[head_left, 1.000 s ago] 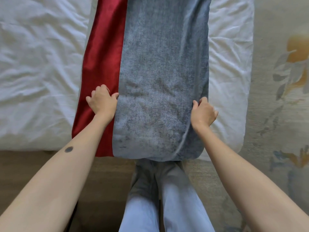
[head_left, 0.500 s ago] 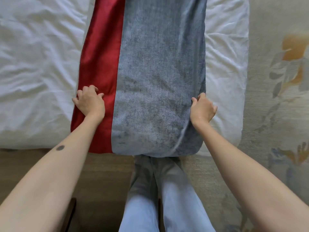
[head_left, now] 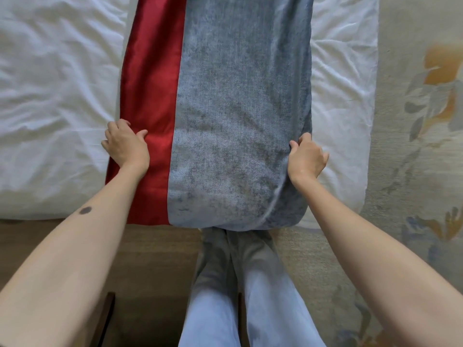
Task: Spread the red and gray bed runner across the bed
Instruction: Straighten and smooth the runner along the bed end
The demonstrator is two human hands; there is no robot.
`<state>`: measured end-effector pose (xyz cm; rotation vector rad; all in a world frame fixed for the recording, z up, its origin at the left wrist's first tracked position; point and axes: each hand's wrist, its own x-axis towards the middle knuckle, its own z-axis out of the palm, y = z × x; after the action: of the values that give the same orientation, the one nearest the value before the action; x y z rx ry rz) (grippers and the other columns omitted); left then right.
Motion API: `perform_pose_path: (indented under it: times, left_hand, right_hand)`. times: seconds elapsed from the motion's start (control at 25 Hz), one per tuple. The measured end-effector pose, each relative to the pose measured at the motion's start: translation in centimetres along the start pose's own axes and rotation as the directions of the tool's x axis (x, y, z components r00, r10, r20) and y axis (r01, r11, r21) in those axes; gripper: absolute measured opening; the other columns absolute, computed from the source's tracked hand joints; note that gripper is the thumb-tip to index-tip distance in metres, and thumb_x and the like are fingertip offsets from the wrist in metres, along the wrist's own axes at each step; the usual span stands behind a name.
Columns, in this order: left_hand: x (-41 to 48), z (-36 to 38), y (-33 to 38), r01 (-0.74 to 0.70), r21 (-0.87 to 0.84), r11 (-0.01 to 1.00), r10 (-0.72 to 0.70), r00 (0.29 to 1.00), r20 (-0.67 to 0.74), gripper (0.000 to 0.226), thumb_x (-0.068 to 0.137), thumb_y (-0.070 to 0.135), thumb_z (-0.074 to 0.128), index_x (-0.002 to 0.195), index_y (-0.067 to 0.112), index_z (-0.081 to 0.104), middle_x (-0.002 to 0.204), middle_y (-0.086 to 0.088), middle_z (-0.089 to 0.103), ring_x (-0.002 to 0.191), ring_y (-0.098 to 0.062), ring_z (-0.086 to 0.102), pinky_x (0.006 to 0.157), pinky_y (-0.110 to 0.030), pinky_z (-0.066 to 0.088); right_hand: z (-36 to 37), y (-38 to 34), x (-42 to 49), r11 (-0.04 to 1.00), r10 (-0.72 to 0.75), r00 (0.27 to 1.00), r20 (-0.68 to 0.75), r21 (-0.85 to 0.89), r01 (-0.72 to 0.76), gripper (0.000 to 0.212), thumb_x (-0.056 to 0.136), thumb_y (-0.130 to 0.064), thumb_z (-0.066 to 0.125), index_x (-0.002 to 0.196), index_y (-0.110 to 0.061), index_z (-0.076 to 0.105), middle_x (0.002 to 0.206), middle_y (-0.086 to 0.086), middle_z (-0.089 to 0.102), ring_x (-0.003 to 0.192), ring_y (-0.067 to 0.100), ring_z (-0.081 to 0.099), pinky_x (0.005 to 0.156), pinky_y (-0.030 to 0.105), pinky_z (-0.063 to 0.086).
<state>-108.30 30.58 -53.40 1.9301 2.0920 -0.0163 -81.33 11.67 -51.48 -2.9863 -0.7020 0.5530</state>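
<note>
One bed runner (head_left: 238, 121), two hands on it, that's the whole count. The runner has a narrow red strip (head_left: 152, 71) on the left and a wider gray band (head_left: 245, 91) on the right. It runs away from the camera over the wrinkly white bedding (head_left: 55, 96), with the near end drooping over the bed's edge. A pair of legs in light jeans (head_left: 250, 311) stands right under that end, and there's a patterned rug (head_left: 413, 151) off to the right. The left hand (head_left: 126, 147) grips the red edge, fingers curled round the outside and thumb on top. The right hand (head_left: 307, 159) grips the gray edge, and the fabric bunches at its fingertips. Both arms are bare and reach forward.
</note>
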Motion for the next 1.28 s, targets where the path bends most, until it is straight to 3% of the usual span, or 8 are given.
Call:
perform_pose_path:
  times: [0.2, 0.56, 0.96, 1.16, 1.28]
  left_hand:
    - [0.6, 0.3, -0.1, -0.009, 0.013, 1.0, 0.009, 1.0, -0.03, 0.017, 0.09, 0.016, 0.053, 0.099, 0.004, 0.062, 0.11, -0.021, 0.06, 0.104, -0.037, 0.054, 0.095, -0.044, 0.032]
    - [-1.6, -0.3, -2.8, -0.101, 0.122, 0.987, 0.1, 0.995, 0.011, 0.017, 0.093, 0.011, 0.045, 0.098, 0.004, 0.06, 0.103, -0.022, 0.063, 0.099, -0.038, 0.055, 0.09, -0.046, 0.031]
    - [-6.9, -1.2, -7.8, -0.083, 0.136, 0.987, 0.073, 0.995, 0.074, 0.014, 0.091, 0.011, 0.048, 0.093, 0.005, 0.061, 0.098, -0.021, 0.064, 0.097, -0.037, 0.055, 0.086, -0.045, 0.031]
    - [-7.3, -1.6, -8.3, -0.082, 0.109, 0.991, 0.073, 0.994, 0.084, 0.015, 0.091, 0.016, 0.051, 0.091, 0.006, 0.062, 0.097, -0.02, 0.065, 0.098, -0.036, 0.054, 0.085, -0.045, 0.033]
    - [-6.5, -2.5, -7.9, -0.13, 0.021, 0.991, 0.129, 0.99, 0.048, 0.023, 0.091, 0.027, 0.051, 0.092, 0.006, 0.062, 0.096, -0.02, 0.064, 0.096, -0.038, 0.054, 0.084, -0.046, 0.038]
  right_hand:
    - [0.0, 0.0, -0.1, 1.0, -0.002, 1.0, 0.0, -0.001, 0.002, 0.022, 0.097, -0.026, 0.044, 0.101, -0.006, 0.053, 0.095, 0.018, 0.069, 0.095, 0.036, 0.059, 0.089, 0.041, 0.035]
    - [0.5, 0.9, -2.1, 1.0, -0.004, 1.0, 0.022, -0.015, 0.005, 0.022, 0.098, -0.026, 0.043, 0.098, -0.006, 0.053, 0.093, 0.017, 0.068, 0.092, 0.036, 0.059, 0.089, 0.042, 0.036]
    - [2.5, 4.0, -8.5, 0.999, 0.029, 0.994, 0.108, -0.042, -0.025, 0.022, 0.097, -0.026, 0.044, 0.096, -0.007, 0.053, 0.095, 0.016, 0.068, 0.097, 0.034, 0.057, 0.087, 0.042, 0.037]
    - [2.7, 4.3, -9.1, 0.998, 0.057, 0.991, 0.124, -0.035, -0.054, 0.028, 0.097, -0.032, 0.043, 0.095, -0.007, 0.054, 0.096, 0.015, 0.068, 0.098, 0.034, 0.058, 0.089, 0.042, 0.037]
    - [2.0, 4.2, -8.4, 0.994, 0.058, 0.997, 0.058, 0.084, -0.063, 0.04, 0.097, -0.042, 0.038, 0.087, -0.007, 0.056, 0.088, 0.014, 0.067, 0.09, 0.034, 0.059, 0.087, 0.043, 0.039]
